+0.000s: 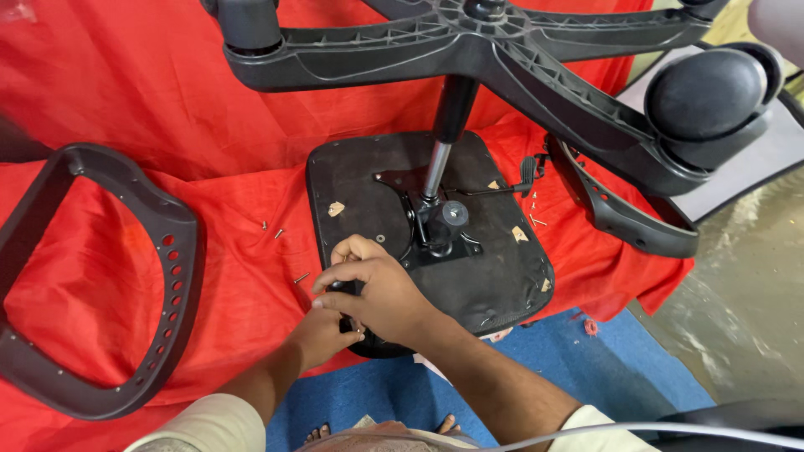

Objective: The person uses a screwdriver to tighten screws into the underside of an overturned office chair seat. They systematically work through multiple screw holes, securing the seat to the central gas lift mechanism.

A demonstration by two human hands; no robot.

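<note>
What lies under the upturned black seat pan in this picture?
The seat pan rests on a red cloth, with blue floor covering at the front. Both hands cover its near-left edge; anything beneath stays hidden.

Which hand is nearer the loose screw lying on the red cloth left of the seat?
Left. The left hand sits just below and right of the screw; the right hand is farther right, over the seat's edge.

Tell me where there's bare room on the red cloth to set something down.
Free: the red cloth between the left armrest and the seat underside, bar a few screws. Crowded: around both hands at the seat's near edge, and right of the seat by the other armrest.
</note>
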